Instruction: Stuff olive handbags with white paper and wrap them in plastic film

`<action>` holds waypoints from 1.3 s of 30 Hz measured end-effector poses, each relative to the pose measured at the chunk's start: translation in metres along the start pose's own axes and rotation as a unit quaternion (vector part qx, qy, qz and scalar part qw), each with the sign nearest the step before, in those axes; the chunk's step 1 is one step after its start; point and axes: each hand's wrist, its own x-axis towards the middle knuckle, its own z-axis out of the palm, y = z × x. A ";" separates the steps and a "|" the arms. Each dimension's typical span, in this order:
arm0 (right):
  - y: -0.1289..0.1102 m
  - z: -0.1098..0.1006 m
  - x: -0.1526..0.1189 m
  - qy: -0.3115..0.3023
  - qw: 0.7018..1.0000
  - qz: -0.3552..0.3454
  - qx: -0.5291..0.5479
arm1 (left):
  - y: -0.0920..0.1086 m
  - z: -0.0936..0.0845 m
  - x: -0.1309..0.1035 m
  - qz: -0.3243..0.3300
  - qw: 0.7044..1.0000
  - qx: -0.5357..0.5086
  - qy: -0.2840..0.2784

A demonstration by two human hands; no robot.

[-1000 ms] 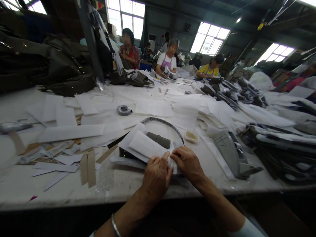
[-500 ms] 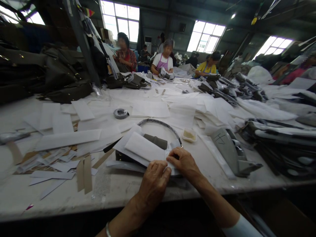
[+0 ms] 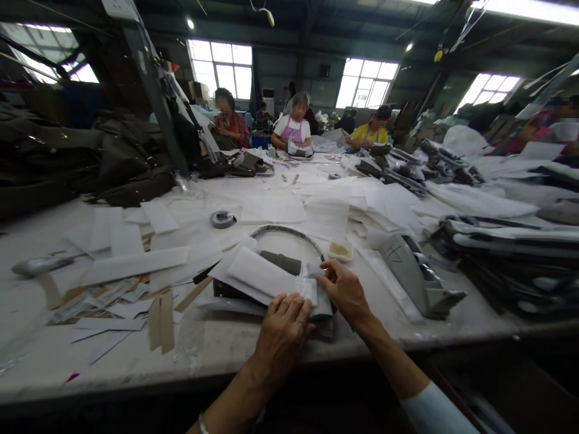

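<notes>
A dark bag point(image 3: 221, 288) lies on the table in front of me, partly covered by white padding sheets point(image 3: 260, 271). Its wrapped handle point(image 3: 289, 229) arches toward the back, and an olive rolled piece point(image 3: 281, 261) shows beside the sheets. My left hand point(image 3: 284, 328) rests with fingers laid flat across the near edge of the top sheet. At the bag's right end, my right hand point(image 3: 344, 292) is closed in a pinch on a thin, translucent piece of wrapping point(image 3: 315, 269). Its lower fingers are curled, and the exact grip is partly hidden.
To the right stands a grey tape dispenser point(image 3: 409, 274), with a small dish point(image 3: 340, 249) nearer. A wrapped coil point(image 3: 223, 219) lies behind the bag. Paper strips point(image 3: 131, 265) cover the left; dark bags point(image 3: 493, 259) are piled right. Several people work across the table.
My right hand has moved slightly right and up, away from my left hand. The left fingers have straightened over the sheet. The head view has tilted up a little.
</notes>
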 end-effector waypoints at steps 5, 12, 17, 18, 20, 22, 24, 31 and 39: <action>0.035 -0.091 -0.016 0.123 0.990 0.069 0.001 | 0.002 0.001 0.001 -0.009 1.000 0.012 0.003; 0.110 -0.228 -0.027 0.265 0.937 0.200 -0.110 | -0.007 0.006 -0.001 0.050 0.994 0.068 0.064; 0.145 -0.245 -0.014 0.180 0.940 0.288 -0.042 | -0.015 0.012 -0.001 0.083 0.987 0.090 0.107; 0.150 -0.241 -0.010 0.152 0.942 0.298 -0.019 | -0.015 0.013 -0.001 0.085 0.986 0.095 0.105; 0.156 -0.232 -0.003 0.098 0.944 0.313 0.028 | -0.016 0.013 -0.001 0.092 0.985 0.104 0.102; 0.159 -0.223 0.004 0.056 0.943 0.323 0.062 | -0.016 0.014 -0.001 0.092 0.984 0.110 0.101; 0.159 -0.217 0.010 0.030 0.942 0.324 0.082 | -0.017 0.014 -0.001 0.094 0.984 0.113 0.105; 0.151 -0.210 0.018 0.059 0.949 0.282 0.126 | -0.014 0.016 -0.002 0.080 0.987 0.095 0.106; 0.134 -0.209 -0.011 0.222 0.942 0.218 0.124 | -0.013 0.015 -0.001 0.077 0.986 0.100 0.106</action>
